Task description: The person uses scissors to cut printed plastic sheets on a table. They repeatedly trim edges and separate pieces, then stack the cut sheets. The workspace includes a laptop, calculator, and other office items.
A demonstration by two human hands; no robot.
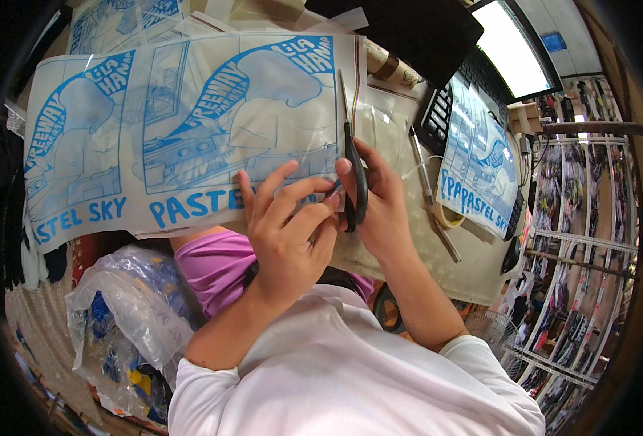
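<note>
A large translucent film sheet [205,138] with blue drawings and lettering lies across the table and over its near edge. My left hand [285,232] is on the sheet's near right part, its outer fingers spread and the fingertips nearest the scissors closed at the sheet's edge. In my right hand [381,207] is a pair of scissors [358,178] with black handles, the blades pointing away from me along the sheet's right edge. The fingers partly cover the handle loops, and the blades look closed together.
To the right lie a smaller blue-printed sheet [481,152], a metal rod [438,211] and a black keyboard [438,112] below a lit screen [514,47]. A clear plastic bag [132,320] is at the lower left. Racks of hanging items [579,232] fill the far right.
</note>
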